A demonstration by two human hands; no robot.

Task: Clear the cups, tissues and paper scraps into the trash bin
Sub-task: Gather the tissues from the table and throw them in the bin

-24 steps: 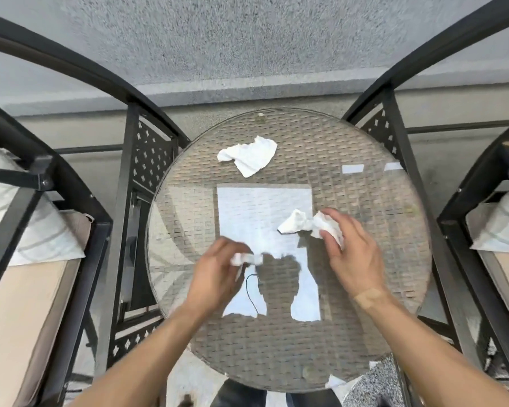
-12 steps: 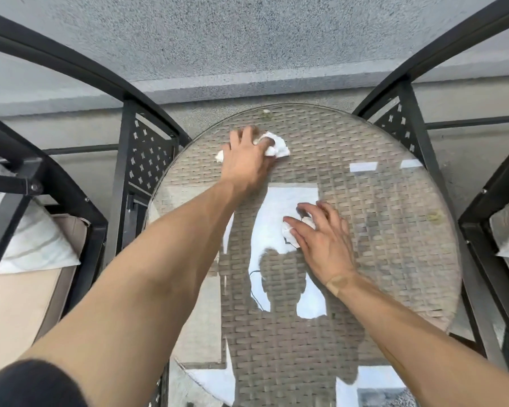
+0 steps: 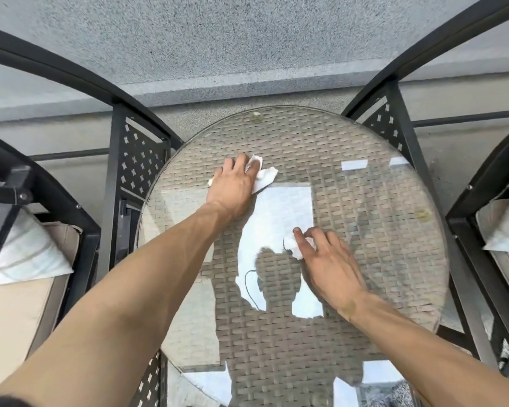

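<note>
Your left hand reaches to the far left part of the round glass tabletop, fingers curling down over a crumpled white tissue, probably bunching it for a one-handed lift; whether the grip has closed is unclear. Further right and nearer you, your right hand pinches a smaller tissue wad against the glass, mostly hidden under the fingers. Sky reflections on the glass blur the paper's edges. No cups and no trash bin are in view, so the drop-off lies somewhere out of frame.
</note>
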